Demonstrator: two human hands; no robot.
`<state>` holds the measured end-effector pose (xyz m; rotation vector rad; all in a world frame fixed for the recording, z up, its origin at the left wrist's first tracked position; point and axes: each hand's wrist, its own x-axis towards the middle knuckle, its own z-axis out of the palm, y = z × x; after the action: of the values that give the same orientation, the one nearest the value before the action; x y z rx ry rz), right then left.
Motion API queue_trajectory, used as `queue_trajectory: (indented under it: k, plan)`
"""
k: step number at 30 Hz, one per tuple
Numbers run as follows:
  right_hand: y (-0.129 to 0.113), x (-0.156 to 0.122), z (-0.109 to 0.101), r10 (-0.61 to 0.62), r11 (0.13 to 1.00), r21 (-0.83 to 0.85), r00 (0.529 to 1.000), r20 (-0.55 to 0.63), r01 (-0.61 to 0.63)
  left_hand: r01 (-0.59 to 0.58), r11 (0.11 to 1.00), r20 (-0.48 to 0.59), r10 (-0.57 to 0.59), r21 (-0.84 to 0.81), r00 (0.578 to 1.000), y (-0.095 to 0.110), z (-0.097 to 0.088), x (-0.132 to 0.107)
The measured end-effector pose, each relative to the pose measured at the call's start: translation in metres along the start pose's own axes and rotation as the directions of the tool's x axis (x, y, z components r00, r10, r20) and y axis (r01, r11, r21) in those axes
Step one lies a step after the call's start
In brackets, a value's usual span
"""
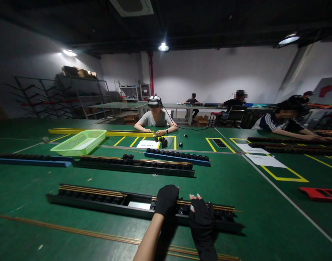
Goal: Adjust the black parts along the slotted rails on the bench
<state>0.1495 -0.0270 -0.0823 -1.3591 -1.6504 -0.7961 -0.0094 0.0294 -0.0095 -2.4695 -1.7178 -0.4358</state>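
Note:
Both my hands wear black fingerless gloves and rest on a long black rail (100, 199) lying across the green work mat (263, 224). My left hand (167, 200) sits over the gold-coloured strips (206, 205) on the rail, near a white label (139, 205). My right hand (203, 223) lies to its right, with fingertips curled over the same strips. Under the strips, a row of black clips shows along the rail, partly hidden by my hands. A loose strip of the same colour (73, 231) lies on the mat nearer me.
Further along the mat lie a similar black rail (133, 167), a blue rail (176, 158), a yellow rail (100, 133) and a green plastic basket (78, 142). A person (155, 119) sits across the mat, another (280, 125) leans in at right. A red frame (320, 194) lies right.

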Motion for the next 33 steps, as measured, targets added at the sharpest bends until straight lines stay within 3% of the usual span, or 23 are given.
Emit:
queue_trajectory:
  k: [5, 16, 33]
  plan:
    - [0.003, -0.006, 0.004, -0.037, 0.999, -0.004, 0.999, -0.002, 0.037, 0.011, 1.0, 0.117, -0.008, -0.02, 0.993, 0.001, -0.004, 0.001]
    - [0.002, -0.003, 0.003, -0.005, 1.0, 0.009, 1.0, -0.012, 0.005, 0.012, 0.999, 0.204, -0.001, -0.053, 0.979, 0.003, -0.012, 0.0]
    - [0.005, -0.004, 0.005, -0.024, 0.999, 0.022, 1.0, -0.016, 0.024, 0.02, 1.0, 0.168, -0.02, -0.003, 0.986, 0.002, -0.005, 0.004]
